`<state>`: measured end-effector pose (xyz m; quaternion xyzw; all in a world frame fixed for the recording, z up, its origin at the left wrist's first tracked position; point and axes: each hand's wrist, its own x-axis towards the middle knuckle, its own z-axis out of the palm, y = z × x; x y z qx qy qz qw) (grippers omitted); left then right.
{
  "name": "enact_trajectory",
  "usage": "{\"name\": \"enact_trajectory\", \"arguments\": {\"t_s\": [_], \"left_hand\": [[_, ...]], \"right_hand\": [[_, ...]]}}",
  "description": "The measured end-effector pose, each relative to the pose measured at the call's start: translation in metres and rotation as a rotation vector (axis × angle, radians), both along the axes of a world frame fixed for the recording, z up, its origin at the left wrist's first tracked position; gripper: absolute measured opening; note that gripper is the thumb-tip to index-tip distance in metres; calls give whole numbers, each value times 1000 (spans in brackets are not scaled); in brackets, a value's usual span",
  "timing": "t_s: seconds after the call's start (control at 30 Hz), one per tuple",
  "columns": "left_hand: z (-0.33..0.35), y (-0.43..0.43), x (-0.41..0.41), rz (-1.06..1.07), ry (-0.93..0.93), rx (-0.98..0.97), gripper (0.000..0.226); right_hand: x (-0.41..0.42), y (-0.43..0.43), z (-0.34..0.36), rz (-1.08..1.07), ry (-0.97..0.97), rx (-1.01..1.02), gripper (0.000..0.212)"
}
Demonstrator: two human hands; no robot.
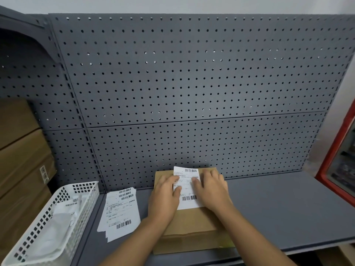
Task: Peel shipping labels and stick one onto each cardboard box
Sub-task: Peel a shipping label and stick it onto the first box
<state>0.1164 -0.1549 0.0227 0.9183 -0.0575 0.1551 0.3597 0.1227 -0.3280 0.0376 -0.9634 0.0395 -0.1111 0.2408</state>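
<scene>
A flat brown cardboard box (190, 225) lies on the grey shelf in front of me. A white shipping label (187, 191) with barcodes lies on the box's top, its far edge reaching past the box's back edge. My left hand (165, 198) rests flat on the label's left side, fingers spread. My right hand (211, 189) presses flat on the label's right side. A stack of white shipping labels (120, 212) lies on the shelf just left of the box.
A white perforated plastic basket (28, 244) with crumpled backing paper stands at the lower left. Stacked brown cartons (21, 160) fill the left. A grey pegboard (192, 83) rises behind the shelf (278, 212). A red-framed cabinet (338, 160) stands at the right.
</scene>
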Motion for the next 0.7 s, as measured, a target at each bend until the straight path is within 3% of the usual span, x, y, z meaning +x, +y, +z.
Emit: {"name": "enact_trajectory", "arguments": {"t_s": [0.13, 0.33, 0.43, 0.53, 0.6, 0.7], "left_hand": [[6, -1, 18, 98, 55, 46, 45], [-7, 3, 24, 105, 61, -29, 36], [-4, 0, 23, 123, 76, 32, 36], [5, -4, 21, 162, 92, 138, 25], [15, -6, 27, 196, 154, 179, 35], [27, -14, 43, 232, 264, 226, 57]], "right_hand": [[8, 6, -3, -34, 27, -104, 69], [10, 4, -12, -64, -23, -102, 40], [9, 3, -12, -59, -15, -107, 31], [9, 5, -9, -77, 5, -146, 37], [12, 9, -1, -90, 32, -155, 41], [23, 16, 10, -120, 112, -189, 65]]}}
